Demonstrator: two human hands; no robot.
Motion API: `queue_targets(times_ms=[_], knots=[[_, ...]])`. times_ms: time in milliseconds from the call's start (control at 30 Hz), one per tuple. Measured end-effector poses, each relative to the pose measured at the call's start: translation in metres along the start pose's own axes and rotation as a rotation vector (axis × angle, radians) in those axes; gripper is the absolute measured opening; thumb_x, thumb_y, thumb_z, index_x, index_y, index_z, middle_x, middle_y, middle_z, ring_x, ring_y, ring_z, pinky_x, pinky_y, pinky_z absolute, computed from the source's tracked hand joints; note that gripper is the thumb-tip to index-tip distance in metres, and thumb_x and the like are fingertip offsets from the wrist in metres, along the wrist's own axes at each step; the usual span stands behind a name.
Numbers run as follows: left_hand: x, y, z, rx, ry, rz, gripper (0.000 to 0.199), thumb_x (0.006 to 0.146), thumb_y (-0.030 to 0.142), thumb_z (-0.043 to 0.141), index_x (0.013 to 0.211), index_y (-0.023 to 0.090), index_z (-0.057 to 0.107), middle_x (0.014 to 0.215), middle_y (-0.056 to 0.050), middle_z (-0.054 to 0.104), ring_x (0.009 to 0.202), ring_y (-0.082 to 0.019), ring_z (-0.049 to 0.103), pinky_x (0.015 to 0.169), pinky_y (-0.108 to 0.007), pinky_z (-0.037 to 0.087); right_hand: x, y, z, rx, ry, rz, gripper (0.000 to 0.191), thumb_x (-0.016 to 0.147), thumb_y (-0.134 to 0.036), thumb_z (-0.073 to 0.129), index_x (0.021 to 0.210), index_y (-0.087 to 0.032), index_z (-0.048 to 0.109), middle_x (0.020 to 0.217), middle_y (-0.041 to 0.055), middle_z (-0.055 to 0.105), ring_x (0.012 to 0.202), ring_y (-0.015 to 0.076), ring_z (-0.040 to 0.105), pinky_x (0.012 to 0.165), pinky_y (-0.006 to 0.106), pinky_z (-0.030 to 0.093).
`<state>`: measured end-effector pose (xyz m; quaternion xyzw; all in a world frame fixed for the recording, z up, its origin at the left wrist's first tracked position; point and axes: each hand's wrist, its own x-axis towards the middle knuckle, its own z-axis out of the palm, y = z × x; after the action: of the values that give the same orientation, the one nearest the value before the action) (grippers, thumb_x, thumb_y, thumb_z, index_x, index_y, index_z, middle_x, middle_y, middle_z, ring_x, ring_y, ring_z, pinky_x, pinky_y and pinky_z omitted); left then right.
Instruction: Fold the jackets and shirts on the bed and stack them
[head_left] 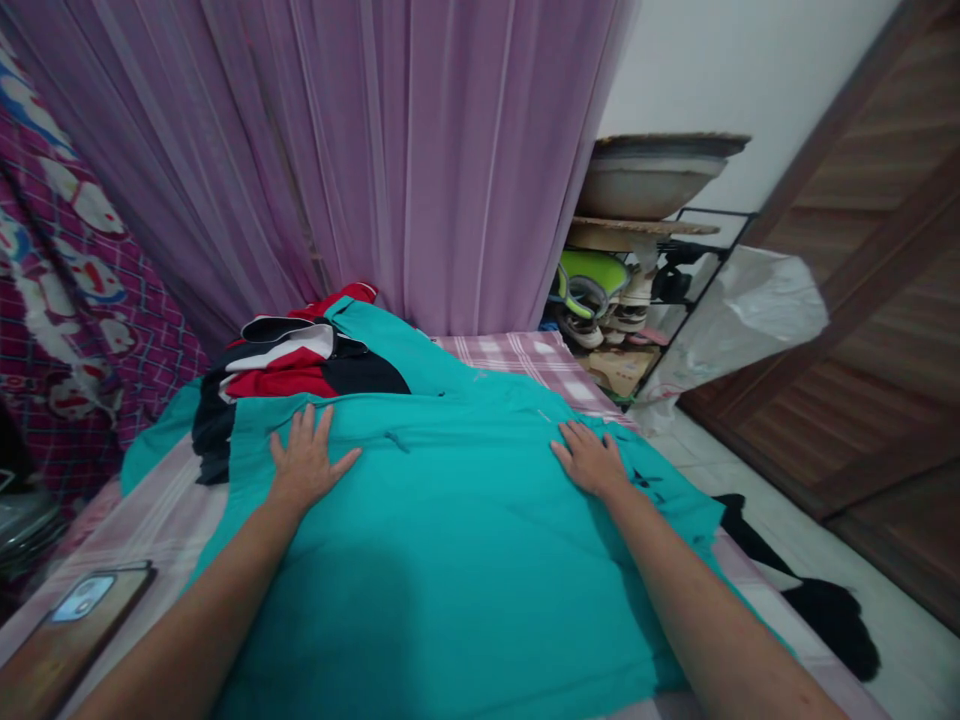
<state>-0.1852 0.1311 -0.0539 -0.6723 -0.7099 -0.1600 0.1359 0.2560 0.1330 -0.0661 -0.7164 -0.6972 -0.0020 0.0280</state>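
A teal garment (457, 540) lies spread out over the plaid-covered surface in front of me; whether it is a shirt or another piece of clothing I cannot tell. My left hand (306, 462) rests on its upper left part, fingers spread and palm down. On the upper right part lies my right hand (592, 458), also flat, with its fingers stretched forward. Neither hand grips the cloth. Just beyond my left hand is a bunched garment (292, 365) in red, white and dark navy, with more teal cloth around it.
A phone (79, 630) lies at the lower left on the plaid sheet (517, 352). Purple curtains (450, 150) hang behind. At the right stand a rack (705, 300) with shoes and basins, a white plastic bag (772, 310) and a wooden door (862, 330). Black cloth (825, 610) lies on the floor.
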Motion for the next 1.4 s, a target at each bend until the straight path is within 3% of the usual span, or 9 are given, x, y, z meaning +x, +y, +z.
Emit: queue_targets(times_ms=[100, 233, 367, 533, 733, 833, 1067, 1267, 1400], knots=[[0.013, -0.003, -0.010, 0.018, -0.145, -0.016, 0.088, 0.083, 0.062, 0.049, 0.153, 0.012, 0.033, 0.158, -0.025, 0.030, 0.144, -0.042, 0.030, 0.110, -0.067, 0.025, 0.008, 0.025, 0.005, -0.014, 0.020, -0.007, 0.055, 0.101, -0.044, 0.031, 0.149, -0.020, 0.043, 0.157, 0.0126, 0.039, 0.145, 0.0268, 0.033, 0.116, 0.060, 0.021], [0.028, 0.000, -0.025, 0.052, -0.303, -0.050, 0.098, 0.078, 0.071, 0.049, 0.155, 0.014, 0.028, 0.160, -0.023, 0.028, 0.145, -0.040, 0.028, 0.107, -0.064, 0.032, 0.008, 0.022, 0.008, -0.005, 0.040, -0.029, 0.055, 0.101, -0.044, 0.030, 0.148, -0.019, 0.043, 0.157, 0.0132, 0.039, 0.145, 0.0269, 0.033, 0.115, 0.060, 0.022], [0.028, 0.008, -0.037, 0.085, -0.347, -0.106, 0.101, 0.078, 0.071, 0.052, 0.156, 0.013, 0.025, 0.163, -0.022, 0.020, 0.148, -0.040, 0.022, 0.105, -0.063, 0.036, 0.005, 0.016, 0.000, -0.004, 0.035, -0.024, 0.051, 0.101, -0.039, 0.036, 0.146, -0.019, 0.047, 0.155, 0.0129, 0.042, 0.144, 0.0269, 0.035, 0.115, 0.059, 0.024], [-0.015, 0.006, -0.051, 0.077, -0.208, 0.017, 0.080, 0.088, 0.058, 0.049, 0.149, 0.006, 0.040, 0.160, -0.024, 0.027, 0.147, -0.038, 0.027, 0.111, -0.056, 0.033, -0.020, -0.006, -0.021, 0.061, 0.101, -0.095, 0.048, 0.096, -0.034, 0.045, 0.142, -0.022, 0.052, 0.152, 0.0127, 0.047, 0.140, 0.0302, 0.042, 0.113, 0.058, 0.030], [-0.125, 0.008, -0.059, -0.048, -0.179, 0.227, 0.056, 0.095, 0.051, 0.041, 0.144, 0.025, 0.051, 0.151, -0.012, 0.048, 0.143, -0.034, 0.038, 0.116, -0.061, 0.025, -0.104, -0.057, -0.019, 0.212, 0.123, -0.367, 0.049, 0.098, -0.045, 0.041, 0.144, -0.032, 0.051, 0.151, 0.0075, 0.048, 0.140, 0.0289, 0.041, 0.116, 0.059, 0.025], [-0.157, 0.015, -0.055, -0.055, -0.186, 0.260, 0.056, 0.095, 0.053, 0.042, 0.144, 0.028, 0.051, 0.150, -0.011, 0.050, 0.140, -0.034, 0.042, 0.115, -0.062, 0.026, -0.130, -0.070, -0.007, 0.197, 0.072, -0.379, 0.049, 0.099, -0.047, 0.039, 0.144, -0.033, 0.051, 0.153, 0.0075, 0.046, 0.142, 0.0290, 0.040, 0.115, 0.061, 0.024], [-0.154, 0.022, -0.060, -0.075, -0.229, 0.231, 0.057, 0.095, 0.055, 0.043, 0.143, 0.026, 0.053, 0.149, -0.012, 0.051, 0.138, -0.034, 0.045, 0.114, -0.060, 0.029, -0.131, -0.061, 0.003, 0.201, 0.025, -0.313, 0.050, 0.100, -0.046, 0.035, 0.146, -0.030, 0.049, 0.155, 0.0078, 0.043, 0.143, 0.0257, 0.038, 0.115, 0.057, 0.026], [-0.154, 0.021, -0.064, -0.078, -0.241, 0.228, 0.055, 0.095, 0.052, 0.043, 0.142, 0.024, 0.054, 0.148, -0.012, 0.052, 0.137, -0.033, 0.046, 0.114, -0.058, 0.030, -0.137, -0.025, 0.009, 0.233, 0.118, -0.240, 0.045, 0.098, -0.039, 0.040, 0.136, -0.027, 0.060, 0.148, 0.0091, 0.052, 0.137, 0.0255, 0.046, 0.113, 0.052, 0.034], [-0.153, 0.023, -0.064, -0.097, -0.230, 0.233, 0.055, 0.095, 0.051, 0.044, 0.141, 0.024, 0.055, 0.146, -0.013, 0.054, 0.135, -0.033, 0.050, 0.112, -0.059, 0.033, -0.138, -0.017, 0.010, 0.255, 0.174, -0.203, 0.041, 0.097, -0.035, 0.042, 0.126, -0.023, 0.068, 0.141, 0.0103, 0.059, 0.131, 0.0244, 0.053, 0.111, 0.046, 0.039]])
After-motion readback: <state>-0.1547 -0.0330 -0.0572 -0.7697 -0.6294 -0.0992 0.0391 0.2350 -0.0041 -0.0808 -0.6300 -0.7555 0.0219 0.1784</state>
